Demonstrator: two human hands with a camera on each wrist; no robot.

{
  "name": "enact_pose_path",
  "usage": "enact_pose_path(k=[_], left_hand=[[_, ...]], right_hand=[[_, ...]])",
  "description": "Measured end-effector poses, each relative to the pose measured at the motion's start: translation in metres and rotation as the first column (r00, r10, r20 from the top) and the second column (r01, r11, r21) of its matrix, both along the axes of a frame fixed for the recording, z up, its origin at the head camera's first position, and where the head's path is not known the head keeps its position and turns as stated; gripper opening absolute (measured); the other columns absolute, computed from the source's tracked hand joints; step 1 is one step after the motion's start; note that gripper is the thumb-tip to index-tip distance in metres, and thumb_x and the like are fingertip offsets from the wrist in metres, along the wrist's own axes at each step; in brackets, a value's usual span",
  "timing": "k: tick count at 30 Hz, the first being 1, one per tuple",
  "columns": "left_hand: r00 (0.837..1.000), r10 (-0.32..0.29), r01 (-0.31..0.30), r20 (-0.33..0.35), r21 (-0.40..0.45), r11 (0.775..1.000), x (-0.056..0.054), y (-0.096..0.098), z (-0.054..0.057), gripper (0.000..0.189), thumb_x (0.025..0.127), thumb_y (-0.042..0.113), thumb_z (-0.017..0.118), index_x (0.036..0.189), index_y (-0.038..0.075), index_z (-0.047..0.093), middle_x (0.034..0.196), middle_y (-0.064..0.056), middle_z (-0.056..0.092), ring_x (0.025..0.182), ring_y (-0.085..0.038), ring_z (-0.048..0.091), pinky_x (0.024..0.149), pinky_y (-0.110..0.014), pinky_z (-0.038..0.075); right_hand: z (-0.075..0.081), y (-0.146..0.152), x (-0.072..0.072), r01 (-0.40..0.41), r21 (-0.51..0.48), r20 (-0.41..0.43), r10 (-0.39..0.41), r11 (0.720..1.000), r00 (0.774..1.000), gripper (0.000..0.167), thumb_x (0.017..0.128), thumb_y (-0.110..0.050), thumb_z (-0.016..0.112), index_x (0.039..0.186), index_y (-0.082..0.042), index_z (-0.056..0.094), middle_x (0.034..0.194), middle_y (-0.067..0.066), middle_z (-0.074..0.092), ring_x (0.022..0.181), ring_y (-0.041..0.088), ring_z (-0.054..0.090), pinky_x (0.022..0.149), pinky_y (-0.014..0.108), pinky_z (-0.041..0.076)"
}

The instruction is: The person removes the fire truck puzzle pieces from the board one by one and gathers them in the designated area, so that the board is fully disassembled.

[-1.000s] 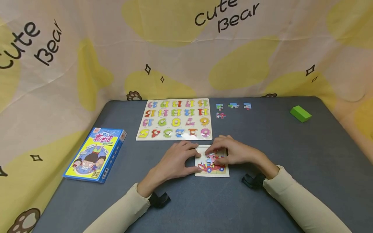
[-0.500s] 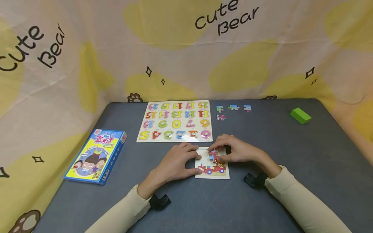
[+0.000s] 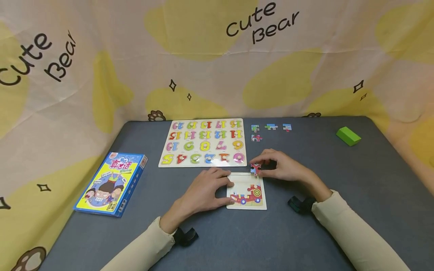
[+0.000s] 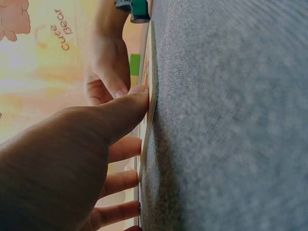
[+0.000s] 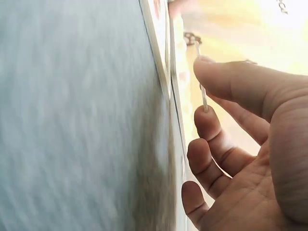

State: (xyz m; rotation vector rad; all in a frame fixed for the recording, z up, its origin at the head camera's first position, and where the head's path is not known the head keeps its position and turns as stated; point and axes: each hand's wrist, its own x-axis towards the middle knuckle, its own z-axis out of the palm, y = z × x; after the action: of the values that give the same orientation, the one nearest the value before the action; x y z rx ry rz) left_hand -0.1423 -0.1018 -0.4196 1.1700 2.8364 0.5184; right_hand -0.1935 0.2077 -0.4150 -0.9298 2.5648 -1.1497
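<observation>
My right hand [image 3: 286,165] pinches a small jigsaw piece [image 3: 255,169], coloured red and blue, between thumb and fingers. It overlaps the top right corner of the puzzle board [image 3: 239,182] in the head view. The right wrist view shows that jigsaw piece [image 5: 205,98] edge-on, raised off the board, with the other fingers loosely bent below. My left hand [image 3: 203,192] rests along the board's left edge, thumb low and fingers spread higher up. Fitted pieces forming part of a red vehicle [image 3: 249,195] fill the board's lower part; its upper part is bare.
Several loose jigsaw pieces [image 3: 271,127] lie at the back. A number board [image 3: 202,143] stands just beyond the puzzle, with a blue and yellow box [image 3: 108,184] to the left. A green block [image 3: 348,136] sits at the far right, before a patterned cloth [image 3: 217,60].
My right hand has lifted the jigsaw piece from over the middle of the puzzle board, away and to the right, turning it on the way. My left hand has stayed at the board's edge.
</observation>
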Motion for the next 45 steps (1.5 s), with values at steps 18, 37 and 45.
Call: enact_pose_path(k=[18, 37, 45], left_hand=[[1.0, 0.0, 0.0, -0.001, 0.025, 1.0, 0.002, -0.002, -0.001, 0.045, 0.085, 0.053, 0.078, 0.119, 0.024, 0.074, 0.143, -0.003, 0.062, 0.129, -0.024, 0.055, 0.108, -0.05, 0.044], [1.0, -0.007, 0.007, -0.02, 0.026, 1.0, 0.002, -0.002, -0.001, 0.045, 0.085, 0.054, 0.077, 0.119, 0.024, 0.074, 0.143, -0.003, 0.062, 0.13, -0.023, 0.055, 0.108, -0.049, 0.045], [1.0, -0.006, 0.006, -0.01, 0.02, 1.0, 0.001, -0.001, -0.001, 0.047, 0.085, 0.055, 0.076, 0.12, 0.024, 0.074, 0.144, -0.002, 0.061, 0.13, -0.022, 0.055, 0.108, -0.048, 0.044]], right_hand=[[-0.003, 0.036, -0.03, 0.177, -0.016, 0.014, -0.177, 0.984, 0.984, 0.037, 0.091, -0.013, 0.076, 0.128, -0.011, 0.071, 0.098, 0.009, 0.061, 0.086, 0.02, 0.05, 0.074, 0.027, 0.041], [-0.009, 0.054, -0.074, 0.245, 0.073, -0.025, -0.244, 0.967, 0.969, 0.037, 0.094, -0.008, 0.07, 0.132, -0.005, 0.067, 0.105, 0.015, 0.066, 0.079, 0.019, 0.051, 0.073, 0.03, 0.042], [-0.004, 0.053, -0.084, 0.249, 0.108, -0.021, -0.248, 0.962, 0.969, 0.037, 0.095, -0.007, 0.069, 0.131, -0.005, 0.067, 0.108, 0.017, 0.067, 0.081, 0.023, 0.051, 0.076, 0.036, 0.042]])
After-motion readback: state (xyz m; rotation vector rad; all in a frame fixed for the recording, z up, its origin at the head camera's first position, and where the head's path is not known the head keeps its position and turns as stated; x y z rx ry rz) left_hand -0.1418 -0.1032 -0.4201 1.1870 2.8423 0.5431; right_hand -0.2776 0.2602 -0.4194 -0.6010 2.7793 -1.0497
